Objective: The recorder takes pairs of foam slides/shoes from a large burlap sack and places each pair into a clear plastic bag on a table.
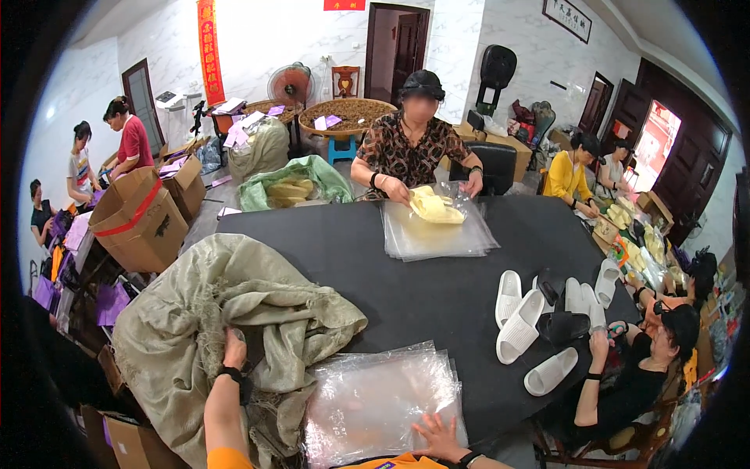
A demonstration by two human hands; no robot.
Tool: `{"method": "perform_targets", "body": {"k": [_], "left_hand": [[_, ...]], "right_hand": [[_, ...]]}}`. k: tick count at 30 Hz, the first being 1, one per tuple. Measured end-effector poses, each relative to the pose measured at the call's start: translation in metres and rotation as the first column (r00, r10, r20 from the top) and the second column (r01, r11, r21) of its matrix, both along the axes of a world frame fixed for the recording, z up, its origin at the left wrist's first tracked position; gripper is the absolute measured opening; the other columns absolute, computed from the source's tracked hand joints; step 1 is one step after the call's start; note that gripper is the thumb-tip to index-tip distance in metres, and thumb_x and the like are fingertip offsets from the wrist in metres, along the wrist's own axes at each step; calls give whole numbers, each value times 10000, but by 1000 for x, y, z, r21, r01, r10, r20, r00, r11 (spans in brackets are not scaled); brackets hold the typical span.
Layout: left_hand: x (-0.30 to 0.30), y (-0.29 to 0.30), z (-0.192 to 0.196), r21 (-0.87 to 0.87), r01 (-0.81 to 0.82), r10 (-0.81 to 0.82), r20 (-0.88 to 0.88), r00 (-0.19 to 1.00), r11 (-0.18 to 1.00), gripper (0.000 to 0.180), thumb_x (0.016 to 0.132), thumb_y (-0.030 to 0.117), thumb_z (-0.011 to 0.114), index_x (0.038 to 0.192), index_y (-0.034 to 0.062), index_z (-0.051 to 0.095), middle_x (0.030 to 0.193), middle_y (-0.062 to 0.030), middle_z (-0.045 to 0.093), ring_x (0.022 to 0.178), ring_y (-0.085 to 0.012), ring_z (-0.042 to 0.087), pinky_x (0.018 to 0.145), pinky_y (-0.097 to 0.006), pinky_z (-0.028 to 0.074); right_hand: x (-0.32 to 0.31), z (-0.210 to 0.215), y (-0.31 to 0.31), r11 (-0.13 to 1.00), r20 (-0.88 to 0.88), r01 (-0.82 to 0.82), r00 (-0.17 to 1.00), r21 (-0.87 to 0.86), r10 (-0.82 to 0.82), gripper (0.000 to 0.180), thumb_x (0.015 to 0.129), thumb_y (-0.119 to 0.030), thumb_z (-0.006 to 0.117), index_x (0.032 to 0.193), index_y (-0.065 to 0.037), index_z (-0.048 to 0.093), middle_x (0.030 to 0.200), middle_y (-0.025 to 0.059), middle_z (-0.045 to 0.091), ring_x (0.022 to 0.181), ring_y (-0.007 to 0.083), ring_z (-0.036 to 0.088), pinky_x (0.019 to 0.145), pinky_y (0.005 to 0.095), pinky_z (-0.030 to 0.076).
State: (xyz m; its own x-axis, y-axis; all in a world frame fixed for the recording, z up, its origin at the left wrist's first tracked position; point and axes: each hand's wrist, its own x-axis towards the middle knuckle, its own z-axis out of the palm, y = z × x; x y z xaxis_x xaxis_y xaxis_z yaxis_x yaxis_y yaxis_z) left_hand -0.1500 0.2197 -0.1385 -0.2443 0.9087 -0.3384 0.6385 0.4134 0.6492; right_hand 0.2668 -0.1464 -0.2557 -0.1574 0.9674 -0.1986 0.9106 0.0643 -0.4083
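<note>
A large grey-green woven sack (pixel 226 297) with frayed edges is slumped over the left end of the black table. My left hand (pixel 234 349) is closed on the sack's frayed edge, its fingertips partly hidden in the cloth. What the sack contains is hidden in its folds. In front of me lies a stack of clear plastic bags (pixel 375 399), slightly fanned. My right hand (pixel 439 438) rests flat on the near right corner of this stack, fingers spread, holding nothing.
Across the black table (pixel 336 250), a person handles yellow slippers (pixel 434 207) over another stack of clear bags (pixel 414 238). White and black slides (pixel 522 327) lie at the right, beside a seated person. Cardboard boxes (pixel 141 219) and an open green sack (pixel 297 184) stand beyond the table.
</note>
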Motion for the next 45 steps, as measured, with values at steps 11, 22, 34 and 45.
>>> {"method": "perform_targets", "body": {"k": [11, 22, 34, 45], "left_hand": [[-53, 20, -23, 361, -72, 130, -140, 982, 930, 517, 824, -13, 425, 1320, 29, 286, 1296, -226, 379, 1104, -376, 439, 912, -432, 377], [-75, 10, -116, 100, 123, -89, -299, 950, 987, 515, 770, -70, 397, 1272, 40, 361, 1220, -229, 458, 1125, -376, 436, 904, -421, 388], [-74, 15, -64, -92, 173, -196, -433, 880, 981, 617, 835, 184, 532, 1375, 104, 244, 1369, -251, 251, 1223, -405, 304, 1004, -470, 301], [-190, 16, -194, 249, -101, 68, 140, 988, 963, 581, 845, 83, 531, 1360, 62, 263, 1382, -180, 278, 1233, -340, 322, 988, -414, 343]], "right_hand": [[-4, 0, 10, 998, -21, -13, 1000, -62, 12, 832, 707, -750, 408, 1380, -302, 211, 1460, 116, 43, 1338, 339, -26, 927, 693, -54], [-11, -14, 1, 975, -42, 24, 999, -219, -33, 883, 654, -655, 577, 1364, -211, 295, 1425, 202, 182, 1332, 380, 43, 995, 633, -24], [-5, -2, 7, 997, -41, -62, 997, -46, 60, 829, 728, -727, 408, 1396, -287, 191, 1470, 102, -36, 1331, 309, -158, 923, 698, -40], [-5, -9, 5, 994, 1, -76, 997, -75, 76, 835, 713, -725, 438, 1389, -286, 224, 1470, 105, -5, 1338, 319, -122, 937, 675, -63]]}}
